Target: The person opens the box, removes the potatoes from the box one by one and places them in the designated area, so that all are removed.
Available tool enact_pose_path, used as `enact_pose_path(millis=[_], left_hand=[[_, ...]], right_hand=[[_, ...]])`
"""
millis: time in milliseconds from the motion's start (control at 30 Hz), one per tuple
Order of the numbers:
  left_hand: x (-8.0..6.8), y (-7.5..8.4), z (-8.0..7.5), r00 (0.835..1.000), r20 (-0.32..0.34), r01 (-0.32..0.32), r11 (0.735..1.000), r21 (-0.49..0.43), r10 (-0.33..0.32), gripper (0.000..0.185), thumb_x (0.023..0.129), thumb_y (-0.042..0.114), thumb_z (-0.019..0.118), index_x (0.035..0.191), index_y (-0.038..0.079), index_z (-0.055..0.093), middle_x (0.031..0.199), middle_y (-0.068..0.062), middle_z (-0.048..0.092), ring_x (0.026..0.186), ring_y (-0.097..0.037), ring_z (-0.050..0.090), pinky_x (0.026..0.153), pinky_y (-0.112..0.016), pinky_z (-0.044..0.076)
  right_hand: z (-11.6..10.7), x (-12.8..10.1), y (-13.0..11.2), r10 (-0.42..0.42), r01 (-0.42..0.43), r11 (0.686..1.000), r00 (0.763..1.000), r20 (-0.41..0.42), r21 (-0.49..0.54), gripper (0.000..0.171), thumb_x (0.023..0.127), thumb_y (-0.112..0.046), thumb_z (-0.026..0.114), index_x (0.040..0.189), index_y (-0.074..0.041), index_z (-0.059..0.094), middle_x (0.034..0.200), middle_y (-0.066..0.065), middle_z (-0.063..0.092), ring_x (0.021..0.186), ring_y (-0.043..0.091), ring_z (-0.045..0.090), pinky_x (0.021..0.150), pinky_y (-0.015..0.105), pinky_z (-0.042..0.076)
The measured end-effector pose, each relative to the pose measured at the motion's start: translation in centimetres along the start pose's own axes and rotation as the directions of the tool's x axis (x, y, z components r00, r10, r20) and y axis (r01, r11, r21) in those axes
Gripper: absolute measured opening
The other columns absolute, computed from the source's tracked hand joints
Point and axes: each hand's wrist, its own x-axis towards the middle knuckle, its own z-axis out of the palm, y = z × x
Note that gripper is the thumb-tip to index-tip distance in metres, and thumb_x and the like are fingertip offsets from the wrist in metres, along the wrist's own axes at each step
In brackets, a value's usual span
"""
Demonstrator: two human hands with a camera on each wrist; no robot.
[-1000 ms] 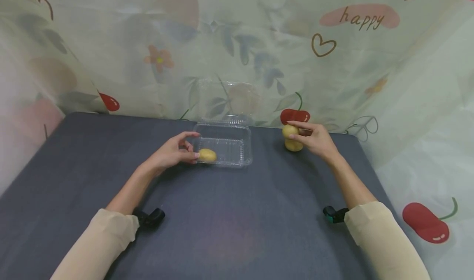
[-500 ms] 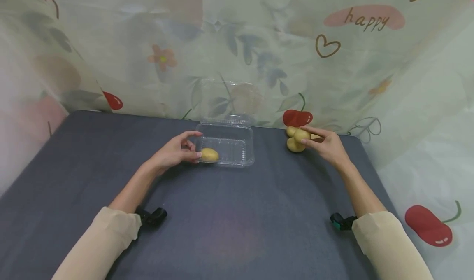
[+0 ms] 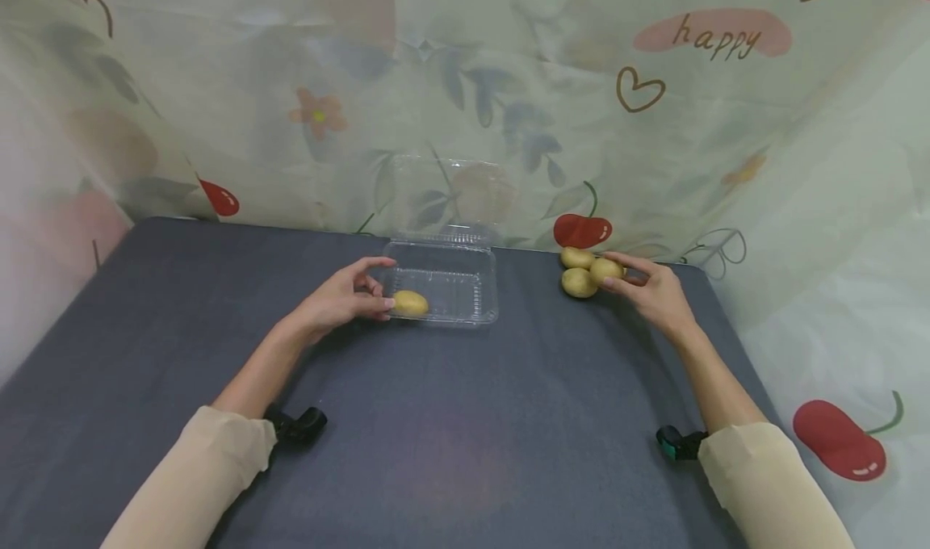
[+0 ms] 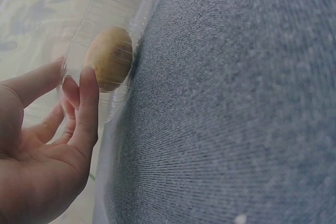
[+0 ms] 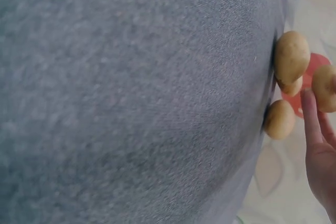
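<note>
From the head view, the left hand (image 3: pixel 341 299) grips the near left corner of the clear box (image 3: pixel 445 284) – thumb on the rim, fingers curled against the wall. One potato (image 3: pixel 410 303) lies inside, just behind those fingers. The box's lid stands open against the curtain (image 3: pixel 465 89). On the far right of the grey table (image 3: pixel 436 436), the right hand (image 3: pixel 654 291) pinches a potato in its fingertips (image 3: pixel 605 270), touching two others (image 3: pixel 578 282) on the table.

In the left wrist view, the fingers (image 4: pixel 86 108) press the box wall (image 4: pixel 113 35), with the boxed potato (image 4: pixel 109 59) showing through it.

In the right wrist view, three potatoes (image 5: pixel 292 56) sit at the table edge – a fingertip (image 5: pixel 310 114) reaches between them, but the grip itself is mostly out of frame.
</note>
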Motion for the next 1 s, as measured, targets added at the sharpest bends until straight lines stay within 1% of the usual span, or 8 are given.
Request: enact_pose_path(millis=[67,167,267,367,533,600,767,1000], left_hand=[[0.0,0.0,0.0,1.000,0.000,0.004,1.000,0.006,-0.004,0.071,0.092,0.003,0.070,0.152,0.007,0.032,0.095,-0.015,0.049,0.086,-0.027,0.066,0.086,-0.044,0.057],[0.0,0.1,0.0,1.000,-0.001,0.007,1.000,0.011,-0.007,0.071,0.092,0.003,0.070,0.152,0.007,0.032,0.096,-0.015,0.049,0.086,-0.028,0.066,0.086,-0.043,0.057],[0.0,0.1,0.0,1.000,-0.003,0.007,1.000,0.015,-0.007,0.071,0.092,0.003,0.070,0.152,0.007,0.032,0.096,-0.015,0.049,0.086,-0.028,0.066,0.086,-0.043,0.057],[0.0,0.1,-0.1,1.000,-0.003,0.009,1.000,0.020,-0.009,0.071,0.092,0.003,0.070,0.152,0.007,0.032,0.096,-0.015,0.049,0.087,-0.028,0.066,0.086,-0.043,0.057],[-0.1,0.2,-0.1,1.000,0.003,0.015,1.000,0.022,-0.015,0.071,0.092,0.003,0.070,0.153,0.008,0.032,0.096,-0.015,0.049,0.088,-0.029,0.066,0.087,-0.043,0.057],[-0.1,0.3,0.0,1.000,0.002,0.016,1.000,0.025,-0.016,0.071,0.092,0.003,0.070,0.153,0.008,0.032,0.096,-0.016,0.049,0.088,-0.029,0.067,0.087,-0.043,0.057],[-0.2,0.3,0.0,1.000,0.003,0.015,0.999,0.036,-0.015,0.072,0.093,0.003,0.069,0.153,0.008,0.031,0.097,-0.016,0.050,0.088,-0.030,0.066,0.087,-0.043,0.057],[-0.2,0.2,-0.2,1.000,0.018,0.018,1.000,0.022,-0.018,0.073,0.093,0.004,0.069,0.154,0.009,0.029,0.098,-0.015,0.049,0.090,-0.030,0.065,0.088,-0.043,0.056]], right_hand=[[-0.1,-0.1,0.2,-0.008,0.008,1.000,1.000,-0.012,-0.025,0.047,0.092,-0.030,0.073,0.137,-0.019,0.063,0.144,0.009,0.052,0.095,0.005,0.069,0.073,0.016,0.049],[-0.2,-0.3,0.6,-0.020,0.019,0.999,0.999,-0.027,-0.028,0.048,0.092,-0.031,0.074,0.136,-0.018,0.063,0.141,0.011,0.056,0.089,0.002,0.069,0.071,0.015,0.049],[-0.3,-0.6,0.8,-0.025,0.025,1.000,0.999,-0.035,-0.018,0.048,0.091,-0.029,0.075,0.136,-0.016,0.063,0.139,0.014,0.057,0.083,0.006,0.071,0.069,0.015,0.051],[-0.4,-0.7,1.0,-0.024,0.023,1.000,0.999,-0.034,-0.012,0.049,0.090,-0.027,0.075,0.136,-0.014,0.063,0.139,0.014,0.057,0.083,0.010,0.073,0.071,0.021,0.056],[-0.7,-0.9,1.4,0.018,-0.021,0.998,0.999,-0.043,-0.053,0.051,0.089,-0.033,0.075,0.136,-0.017,0.064,0.137,0.013,0.059,0.089,0.001,0.069,0.070,0.022,0.055],[-0.8,-1.0,1.6,0.047,-0.050,0.997,0.998,-0.048,-0.061,0.052,0.089,-0.036,0.076,0.137,-0.019,0.063,0.138,0.013,0.058,0.097,0.005,0.069,0.070,0.019,0.053],[-0.6,-1.3,2.1,0.104,-0.107,0.992,0.994,-0.046,-0.069,0.054,0.089,-0.039,0.076,0.137,-0.019,0.062,0.142,0.012,0.055,0.114,0.028,0.064,0.071,0.016,0.051],[-0.3,-1.3,2.5,0.125,-0.131,0.984,0.990,-0.061,-0.117,0.052,0.089,-0.036,0.076,0.137,-0.018,0.063,0.135,0.015,0.060,0.105,0.027,0.068,0.065,0.017,0.051]])
